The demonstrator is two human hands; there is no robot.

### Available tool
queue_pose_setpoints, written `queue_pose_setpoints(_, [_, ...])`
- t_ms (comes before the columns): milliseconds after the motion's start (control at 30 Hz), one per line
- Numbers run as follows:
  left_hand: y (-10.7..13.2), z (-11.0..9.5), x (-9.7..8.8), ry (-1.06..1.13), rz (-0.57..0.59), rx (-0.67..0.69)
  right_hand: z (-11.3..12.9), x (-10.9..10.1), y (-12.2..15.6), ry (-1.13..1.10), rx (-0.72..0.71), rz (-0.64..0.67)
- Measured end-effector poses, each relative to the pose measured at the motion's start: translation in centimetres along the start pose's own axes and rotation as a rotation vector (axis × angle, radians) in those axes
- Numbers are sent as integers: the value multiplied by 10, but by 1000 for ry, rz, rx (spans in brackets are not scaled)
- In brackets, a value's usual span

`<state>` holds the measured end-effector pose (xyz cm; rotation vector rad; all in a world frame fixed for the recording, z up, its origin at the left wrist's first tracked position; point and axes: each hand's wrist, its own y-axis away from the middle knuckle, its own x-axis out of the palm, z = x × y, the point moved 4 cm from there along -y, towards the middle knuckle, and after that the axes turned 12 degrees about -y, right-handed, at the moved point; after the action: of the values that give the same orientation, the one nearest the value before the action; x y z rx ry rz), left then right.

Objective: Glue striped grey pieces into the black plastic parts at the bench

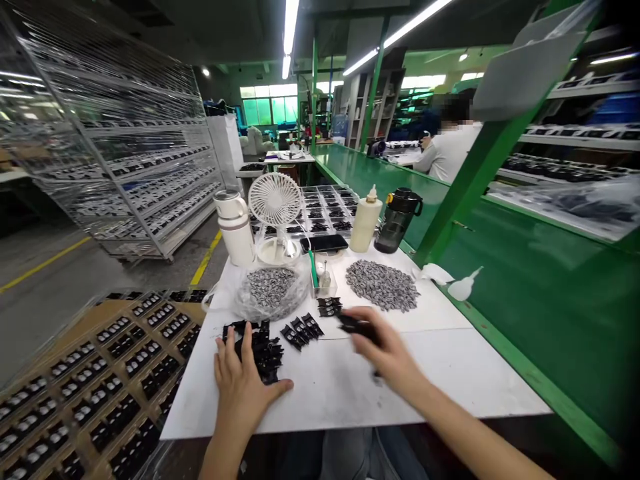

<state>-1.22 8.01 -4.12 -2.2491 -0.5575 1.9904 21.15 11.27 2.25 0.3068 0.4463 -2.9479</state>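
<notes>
My left hand (243, 383) lies on the white work table (340, 393), its fingers apart and against a heap of small black plastic parts (259, 351). My right hand (383, 353) is blurred by motion and pinches a black part (357, 327) between its fingers. Short rows of similar black parts (301, 331) lie between my hands, with a few more (329, 307) above them. Farther back are a loose heap of small grey pieces (381, 285) and a clear plastic bag of similar pieces (270, 290).
A white fan (275, 200), white flask (235, 227), glue bottle (365, 222), dark tumbler (398, 220) and phone (324, 243) stand at the table's back. A cardboard tray of black parts (95, 380) lies left, beside a clear rack (115, 140). A co-worker (447, 150) sits along the green bench (530, 280).
</notes>
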Motion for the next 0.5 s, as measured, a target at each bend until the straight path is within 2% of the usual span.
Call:
queue_pose_setpoints(67, [1, 4, -1, 43, -32, -34, 8, 52, -23, -77, -30, 118])
queue_pose_setpoints(133, [2, 11, -2, 97, -84, -46, 14, 101, -42, -126, -81, 157])
queue_pose_setpoints(233, [2, 19, -5, 163, -184, -10, 11, 149, -54, -100, -160, 133])
queue_pose_setpoints(333, [-2, 22, -7, 154, -224, 11, 0, 167, -50, -5, -171, 159])
queue_pose_setpoints(500, [-8, 16, -2, 128, -197, 42, -9, 165, -44, 30, -148, 181])
